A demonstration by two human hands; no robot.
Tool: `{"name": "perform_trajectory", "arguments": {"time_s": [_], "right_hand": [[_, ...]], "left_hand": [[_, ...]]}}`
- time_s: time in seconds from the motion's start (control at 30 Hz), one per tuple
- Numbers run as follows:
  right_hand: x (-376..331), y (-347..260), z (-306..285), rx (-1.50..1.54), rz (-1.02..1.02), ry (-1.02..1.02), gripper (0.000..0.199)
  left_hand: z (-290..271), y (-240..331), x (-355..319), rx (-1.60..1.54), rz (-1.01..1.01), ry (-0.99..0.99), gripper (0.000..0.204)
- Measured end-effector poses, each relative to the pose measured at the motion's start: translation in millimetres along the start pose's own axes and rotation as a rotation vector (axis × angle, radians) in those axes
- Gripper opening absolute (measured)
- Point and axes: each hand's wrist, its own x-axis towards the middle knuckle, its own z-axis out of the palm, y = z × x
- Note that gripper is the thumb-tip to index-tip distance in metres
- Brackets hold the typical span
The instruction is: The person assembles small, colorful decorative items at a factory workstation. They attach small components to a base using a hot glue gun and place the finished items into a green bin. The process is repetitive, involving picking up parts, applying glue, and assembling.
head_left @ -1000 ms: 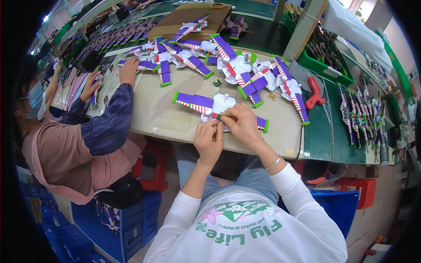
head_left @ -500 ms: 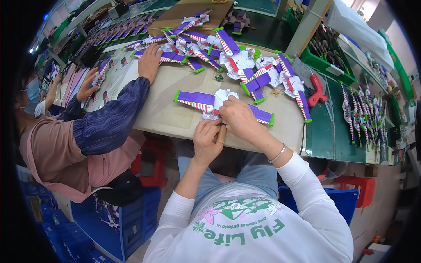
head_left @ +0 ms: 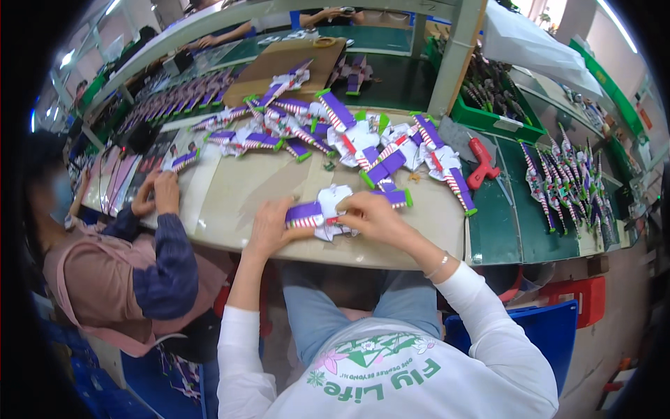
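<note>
On the near part of the worktable lies a toy wing pack (head_left: 333,200), with a white body, purple wings, red-and-white striped edges and green tips. My left hand (head_left: 271,227) is closed round its left wing, thumb along the near striped edge. Over the body's right side, my right hand (head_left: 377,220) has thumb and fingers pinched together near a small red part (head_left: 332,221). Whatever is between those fingertips is hidden. The right wing shows only partly behind my right hand. Just beyond lies a heap of similar wing packs (head_left: 363,143).
A red glue gun (head_left: 481,164) rests right of the heap. Farther right are a green crate (head_left: 499,120) and a row of wing packs (head_left: 565,181). At left, a co-worker's hands (head_left: 157,192) are near another wing pack (head_left: 185,160). Cardboard (head_left: 279,66) lies at the back.
My left hand has moved from the body's near edge onto the left wing. The right hand stays at the body. The co-worker's hands have drawn back and together. The view has tilted up.
</note>
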Motion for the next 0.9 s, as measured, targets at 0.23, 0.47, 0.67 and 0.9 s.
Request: {"name": "perform_trajectory", "arguments": {"time_s": [0.23, 0.47, 0.67, 0.9], "right_hand": [[-67, 52, -102, -0.853, 0.265, 0.614, 0.049], [-91, 63, -92, -0.973, 0.579, 0.5, 0.05], [-87, 72, -92, -0.961, 0.607, 0.61, 0.047], [-94, 75, -88, -0.731, 0.488, 0.672, 0.055]], "left_hand": [[-10, -32, -13, -0.809, -0.338, 0.039, 0.053], [-26, -69, 143, -0.443, -0.527, 0.301, 0.046], [14, -103, 249, -0.062, -0.453, 0.278, 0.069], [42, -149, 293, 0.035, -0.483, 0.26, 0.058]]}}
